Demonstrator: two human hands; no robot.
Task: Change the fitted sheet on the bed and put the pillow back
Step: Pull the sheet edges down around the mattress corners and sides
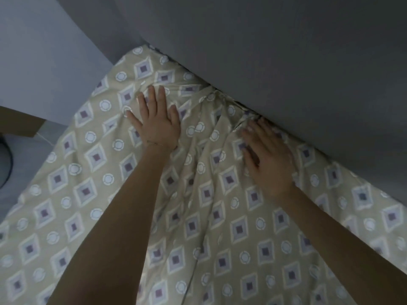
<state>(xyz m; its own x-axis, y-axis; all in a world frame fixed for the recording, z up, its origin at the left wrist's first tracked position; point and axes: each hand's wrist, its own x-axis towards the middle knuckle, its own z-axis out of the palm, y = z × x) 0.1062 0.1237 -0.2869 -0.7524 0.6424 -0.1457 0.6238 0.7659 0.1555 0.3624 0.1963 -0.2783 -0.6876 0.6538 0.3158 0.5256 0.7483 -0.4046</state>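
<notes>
A beige fitted sheet with purple diamonds and white circles covers the bed and fills most of the view. My left hand lies flat on it with straight, spread fingers, near the bed's far corner. My right hand also presses flat on the sheet, its fingertips close to the grey wall where the fabric bunches into folds. Long creases run down the sheet between my two forearms. No pillow is in view.
A grey wall runs diagonally along the bed's far edge. A pale wall panel stands at the upper left. Pale floor shows left of the bed, with a brown box and a dark curved object.
</notes>
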